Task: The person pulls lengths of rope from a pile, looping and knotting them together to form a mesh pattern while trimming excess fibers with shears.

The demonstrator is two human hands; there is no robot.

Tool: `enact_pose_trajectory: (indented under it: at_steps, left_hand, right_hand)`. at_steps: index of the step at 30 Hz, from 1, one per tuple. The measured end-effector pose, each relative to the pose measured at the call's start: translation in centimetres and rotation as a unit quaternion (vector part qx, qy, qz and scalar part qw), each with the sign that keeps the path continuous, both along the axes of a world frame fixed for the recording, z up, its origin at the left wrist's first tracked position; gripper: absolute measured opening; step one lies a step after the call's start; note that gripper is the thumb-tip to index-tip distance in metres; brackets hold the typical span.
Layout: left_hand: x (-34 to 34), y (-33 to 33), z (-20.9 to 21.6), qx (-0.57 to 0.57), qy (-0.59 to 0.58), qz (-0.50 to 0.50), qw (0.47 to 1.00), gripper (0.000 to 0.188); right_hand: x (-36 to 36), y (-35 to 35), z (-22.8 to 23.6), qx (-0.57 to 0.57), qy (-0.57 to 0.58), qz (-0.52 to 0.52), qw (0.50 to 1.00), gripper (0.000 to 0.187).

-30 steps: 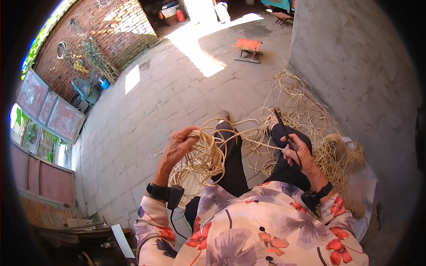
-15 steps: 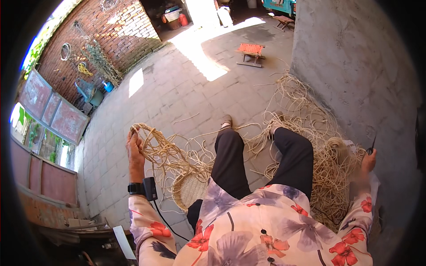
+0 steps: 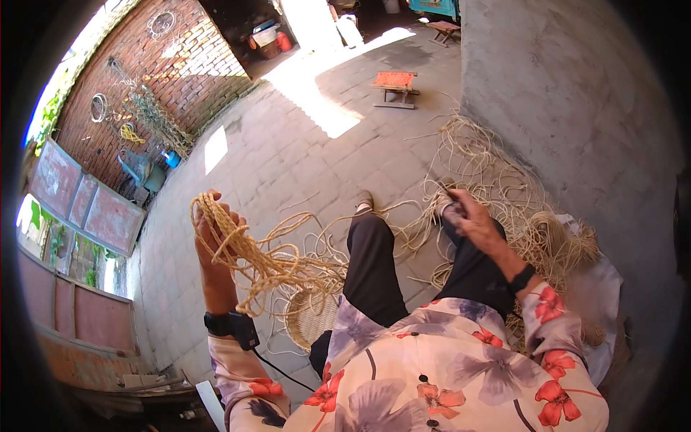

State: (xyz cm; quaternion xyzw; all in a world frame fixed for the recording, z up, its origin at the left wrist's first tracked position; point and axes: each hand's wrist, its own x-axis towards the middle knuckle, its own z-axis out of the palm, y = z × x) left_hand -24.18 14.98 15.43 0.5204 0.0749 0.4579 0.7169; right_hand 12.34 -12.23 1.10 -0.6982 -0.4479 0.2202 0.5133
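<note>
My left hand is raised on the left, its fingers closed round a looped bundle of straw-coloured braided cord. Loose cord ends trail from the bundle toward my knees. Below it, a round woven basket stands beside my left leg, with cord lying over its rim. Over my right knee, my right hand is closed on a slim dark pointed tool, which looks like scissors; the fingers hide most of it. The two hands are well apart.
A large tangled heap of cord lies on the floor to my right, along the grey wall. A folding stool with an orange seat stands ahead. Pinkish panels and a brick wall are on the left.
My right hand has swung in from the far right to over my right knee, bringing the dark scissors-like tool. My left hand, still gripping the cord, has turned and the bundle shows nearer.
</note>
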Motion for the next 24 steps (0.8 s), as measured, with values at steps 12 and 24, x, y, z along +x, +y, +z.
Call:
enact_pose_trajectory:
  at_steps: [12,24]
  left_hand:
    - [4.9,-8.2,1.1,-0.019,-0.096,-0.210,0.973,0.022]
    - [4.3,-10.5,0.4,-0.099,-0.095,-0.186,0.973,0.020]
  right_hand:
    - [-12.5,14.4,0.3,0.035,0.172,0.336,0.925,0.045]
    - [-11.3,12.3,2.8,0.070,0.169,0.315,0.931,0.041]
